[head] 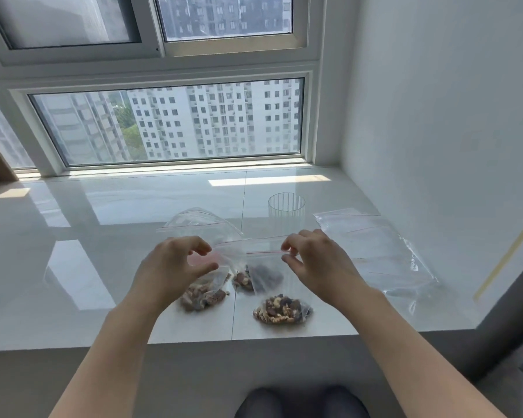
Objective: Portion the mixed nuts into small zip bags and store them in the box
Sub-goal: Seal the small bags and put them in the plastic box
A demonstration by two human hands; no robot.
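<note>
My right hand (pixel 314 260) pinches the red zip strip of a small clear zip bag (pixel 266 273) that hangs above the sill with dark nuts in its bottom. My left hand (pixel 175 267) hovers with curled fingers at the bag's left end, over a larger clear bag of mixed nuts (pixel 203 294); whether its fingers grip the plastic I cannot tell. A small filled bag of nuts (pixel 281 309) lies near the front edge. Another small heap of nuts (pixel 243 280) shows behind the held bag.
A clear ribbed glass cup (pixel 286 211) stands behind the bags. A stack of empty zip bags (pixel 375 251) lies at the right. The white glossy sill (pixel 103 236) runs to the window; a wall closes the right side. My knees (pixel 299 402) are below.
</note>
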